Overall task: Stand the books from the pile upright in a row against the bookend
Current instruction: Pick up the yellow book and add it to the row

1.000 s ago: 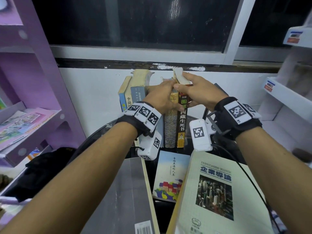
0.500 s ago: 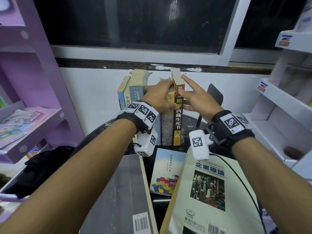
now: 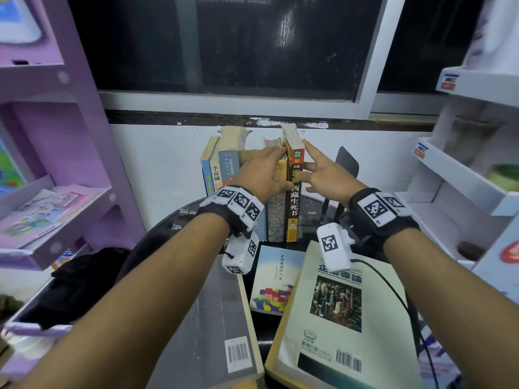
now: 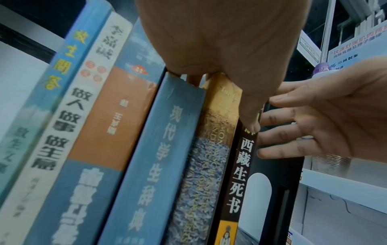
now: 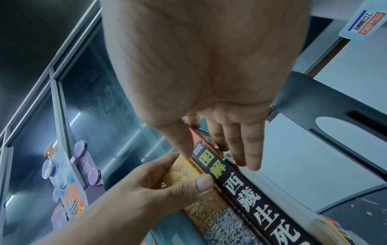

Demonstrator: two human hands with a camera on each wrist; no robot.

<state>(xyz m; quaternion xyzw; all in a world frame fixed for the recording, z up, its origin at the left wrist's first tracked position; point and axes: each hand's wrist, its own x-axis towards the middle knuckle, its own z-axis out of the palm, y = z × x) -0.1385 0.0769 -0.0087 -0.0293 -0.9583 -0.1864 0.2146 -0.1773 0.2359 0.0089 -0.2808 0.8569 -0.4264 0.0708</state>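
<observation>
Several books stand upright in a row on the dark round table (image 3: 314, 209) by the wall. My left hand (image 3: 266, 169) grips the top of the gold and blue patterned book (image 3: 276, 217) (image 4: 211, 149), thumb on its spine (image 5: 188, 190). Rightmost stands the dark book with a red top (image 3: 293, 209) (image 4: 243, 174) (image 5: 251, 199). My right hand (image 3: 317, 169) touches its right cover with straight, spread fingers (image 4: 282, 132). The black bookend (image 3: 348, 167) (image 4: 278, 182) (image 5: 335, 99) stands just right of it. Flat in front lie a cream book (image 3: 337, 304), a small book (image 3: 278, 276) and a grey book (image 3: 219, 318).
A purple shelf unit (image 3: 56, 192) with papers stands at the left, white shelves (image 3: 463, 178) at the right. A dark window and white wall (image 3: 157, 169) lie behind the row. A black bag (image 3: 84, 276) sits low on the left. A cable (image 3: 398, 301) crosses the cream book.
My right hand has let go of the top of the dark book and slid to its right side with fingers straightened. The book now stands upright against the row. The left hand keeps its grip.
</observation>
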